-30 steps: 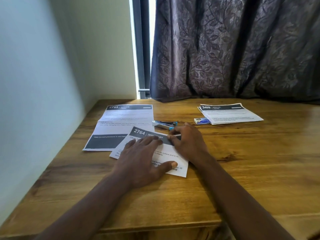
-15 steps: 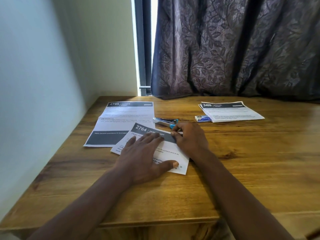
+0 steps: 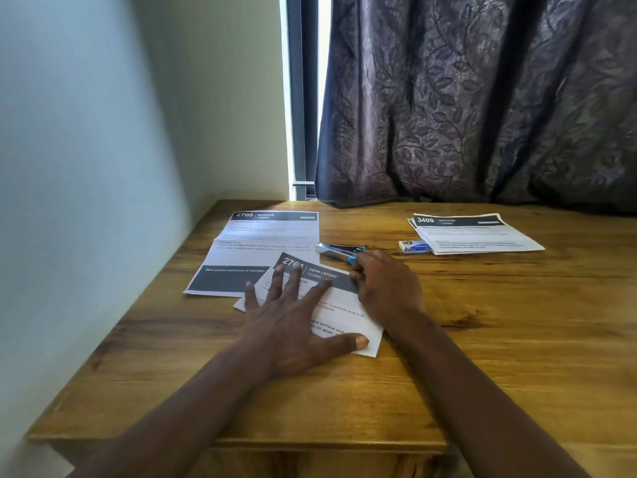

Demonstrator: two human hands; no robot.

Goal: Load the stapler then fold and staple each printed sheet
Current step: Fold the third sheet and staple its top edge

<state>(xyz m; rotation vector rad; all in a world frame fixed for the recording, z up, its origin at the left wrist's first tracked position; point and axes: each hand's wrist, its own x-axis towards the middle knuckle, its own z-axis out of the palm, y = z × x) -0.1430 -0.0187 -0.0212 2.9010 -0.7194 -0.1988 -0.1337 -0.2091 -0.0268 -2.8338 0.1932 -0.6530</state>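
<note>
The left hand (image 3: 293, 326) lies flat with fingers spread, pressing down a folded white printed sheet headed "2764" (image 3: 339, 313). The sheet's long axis runs from far left to near right. The right hand (image 3: 386, 288) rests curled at its far right edge, fingertips on the dark header, gripping nothing. Just beyond lies a silver and blue stapler (image 3: 339, 251), lengthwise left to right, on the glossy wooden table (image 3: 482, 339) before a dark leaf-patterned curtain (image 3: 482, 98).
</note>
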